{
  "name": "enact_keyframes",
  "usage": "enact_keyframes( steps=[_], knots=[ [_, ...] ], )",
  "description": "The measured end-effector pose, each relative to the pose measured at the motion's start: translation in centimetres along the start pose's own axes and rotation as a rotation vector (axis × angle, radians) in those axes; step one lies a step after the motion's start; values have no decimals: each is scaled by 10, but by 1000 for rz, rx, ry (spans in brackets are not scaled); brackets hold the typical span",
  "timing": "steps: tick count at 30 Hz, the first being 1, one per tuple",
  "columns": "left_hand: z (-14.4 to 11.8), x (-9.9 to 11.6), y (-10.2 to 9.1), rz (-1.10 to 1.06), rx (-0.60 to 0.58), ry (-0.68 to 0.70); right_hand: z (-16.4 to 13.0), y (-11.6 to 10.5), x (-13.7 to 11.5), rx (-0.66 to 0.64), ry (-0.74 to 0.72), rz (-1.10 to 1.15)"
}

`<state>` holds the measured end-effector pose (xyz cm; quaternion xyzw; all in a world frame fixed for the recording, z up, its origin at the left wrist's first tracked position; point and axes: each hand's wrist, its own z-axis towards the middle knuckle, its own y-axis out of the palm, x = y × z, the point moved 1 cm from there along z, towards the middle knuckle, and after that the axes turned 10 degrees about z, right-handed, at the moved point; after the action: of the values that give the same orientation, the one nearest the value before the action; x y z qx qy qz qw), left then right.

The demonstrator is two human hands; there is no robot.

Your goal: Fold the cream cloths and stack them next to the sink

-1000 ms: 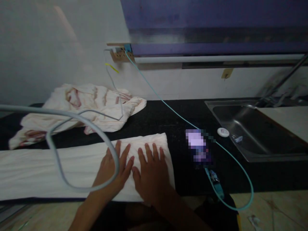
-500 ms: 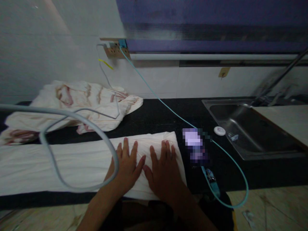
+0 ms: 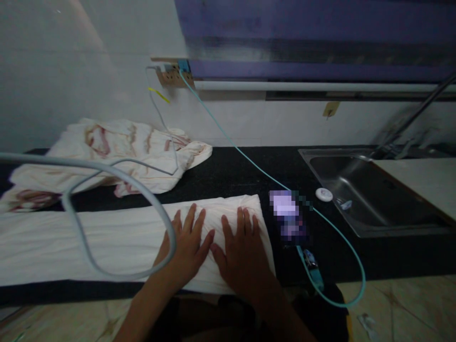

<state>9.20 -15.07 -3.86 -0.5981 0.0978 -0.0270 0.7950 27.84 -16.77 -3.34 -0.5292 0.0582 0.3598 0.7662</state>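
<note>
Left hand [image 3: 187, 247], right hand [image 3: 242, 249] flat, fingers spread, gripping nothing, pressing folded white cloth [image 3: 107, 242] at desk [image 3: 231, 175] front edge; looks soft, light; take by right end.

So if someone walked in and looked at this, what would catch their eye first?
Probably the two hands, left hand and right hand, pressed flat side by side on the right end of a long folded white cloth along the front of the black counter. Next, the thick grey cable looping close to the camera, and the teal cord running from the wall socket down past the sink.
</note>
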Motion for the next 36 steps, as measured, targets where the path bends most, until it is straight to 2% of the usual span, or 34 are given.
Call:
enact_keyframes(
  steps=[5, 8, 11, 13, 15, 16, 19, 22, 24, 29, 32, 36],
  knots=[
    [-2, 3, -7, -17, 16, -20, 2, 1, 1, 12, 21, 40],
    [-3, 3, -10, -55, 157, -2, 5, -1, 6, 134, 21, 154],
    [-4, 2, -16, -231, 358, 21, 7, -7, 11, 322, 22, 352],
    [-5, 1, -22, -331, 450, -72, 8, -12, 12, 390, 42, 422],
    [-9, 2, -30, -368, 468, -163, 7, -17, 11, 412, 66, 440],
    [-11, 5, -33, -384, 459, -147, 7, -20, 11, 401, 64, 459],
    [-20, 18, -40, -467, 456, 88, 5, -25, 9, 312, 28, 597],
    [-25, 35, -43, -526, 509, 244, 1, -29, 11, 332, 50, 700],
    [-24, 48, -44, -490, 456, 314, -1, -31, 12, 377, 65, 708],
    [-18, 70, -38, -401, 89, 441, 1, -31, 12, 470, 118, 618],
    [-22, 73, -30, -287, 10, 495, 3, -33, 14, 482, 154, 544],
    [-35, 70, -25, -150, -62, 506, -3, -39, 24, 414, 133, 475]
  ],
)
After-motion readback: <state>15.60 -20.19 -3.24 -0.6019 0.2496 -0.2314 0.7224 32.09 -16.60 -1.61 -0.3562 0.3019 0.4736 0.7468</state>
